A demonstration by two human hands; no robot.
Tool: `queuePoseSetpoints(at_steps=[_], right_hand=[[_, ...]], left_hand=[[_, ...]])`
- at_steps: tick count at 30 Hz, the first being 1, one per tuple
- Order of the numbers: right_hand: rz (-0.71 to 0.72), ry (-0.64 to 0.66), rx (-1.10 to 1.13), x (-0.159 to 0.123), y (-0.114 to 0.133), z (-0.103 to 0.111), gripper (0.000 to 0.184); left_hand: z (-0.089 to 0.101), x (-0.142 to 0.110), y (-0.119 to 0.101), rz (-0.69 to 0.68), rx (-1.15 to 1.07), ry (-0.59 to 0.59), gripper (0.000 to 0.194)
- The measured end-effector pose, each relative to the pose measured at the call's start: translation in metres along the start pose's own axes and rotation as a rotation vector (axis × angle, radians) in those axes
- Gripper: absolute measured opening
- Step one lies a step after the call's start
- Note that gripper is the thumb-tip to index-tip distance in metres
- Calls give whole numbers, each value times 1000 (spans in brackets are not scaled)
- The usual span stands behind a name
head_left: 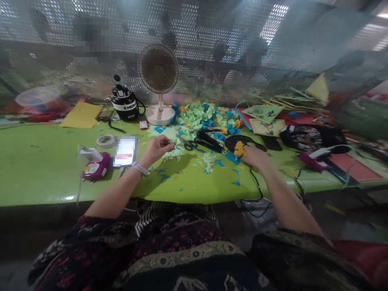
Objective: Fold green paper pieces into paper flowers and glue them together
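My left hand (158, 148) hovers over the pale green paper scraps, its fingertips pinched together; anything between them is too small to make out. A white watch band (140, 168) circles that wrist. My right hand (255, 157) grips a yellow hot glue gun (239, 148), with a black cord (258, 184) hanging down near it. The gun sits just in front of a black oval object (241, 139). Between my hands lie dark-handled scissors (190, 144), a black stapler-like tool (210, 142) and cut green and blue paper bits (209, 161).
Behind is a heap of folded green, blue and yellow paper pieces (200, 115), beside a fan (159, 72) and a black bottle (125, 105). Leftward lie a lit phone (125, 151), a tape roll (105, 140) and a purple power adapter (97, 166). A black pouch (315, 135) is right.
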State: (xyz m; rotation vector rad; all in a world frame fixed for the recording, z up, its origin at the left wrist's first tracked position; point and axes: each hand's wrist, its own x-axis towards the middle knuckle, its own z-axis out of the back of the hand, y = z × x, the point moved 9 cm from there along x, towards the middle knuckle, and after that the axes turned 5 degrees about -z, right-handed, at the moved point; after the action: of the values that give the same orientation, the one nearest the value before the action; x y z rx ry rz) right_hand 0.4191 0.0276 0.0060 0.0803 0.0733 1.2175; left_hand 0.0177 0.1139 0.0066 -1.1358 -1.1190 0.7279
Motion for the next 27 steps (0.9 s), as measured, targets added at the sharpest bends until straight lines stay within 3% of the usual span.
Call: queuePoseSetpoints(at_steps=[4,7,10,12,14,16,21,27], right_hand=[[-75,-24,-54,0,-1,1,34],[-148,-206,64,0,-13,23,34],[-321,-354,459,-7,-37,40,29],[-376,-294,847,-10,-38,33,25],[-268,-141,1180,-13,-11,26,27],[-134,55,1333,-21,28,21,34],[120,251,1364,-44,118,26,33],[271,382,1329,-43,194,24,36]], left_hand=[[1,1,0,3,18,2,39],[3,1,-1,5,29,-10,39],[3,1,-2,-10,28,-13,39],[3,1,-3,-19,26,-12,39],[3,1,-3,-15,24,-12,39],[2,0,-3,-6,28,-14,39],[4,-1,0,1,25,-37,39],[10,1,7,25,-13,-91,42]])
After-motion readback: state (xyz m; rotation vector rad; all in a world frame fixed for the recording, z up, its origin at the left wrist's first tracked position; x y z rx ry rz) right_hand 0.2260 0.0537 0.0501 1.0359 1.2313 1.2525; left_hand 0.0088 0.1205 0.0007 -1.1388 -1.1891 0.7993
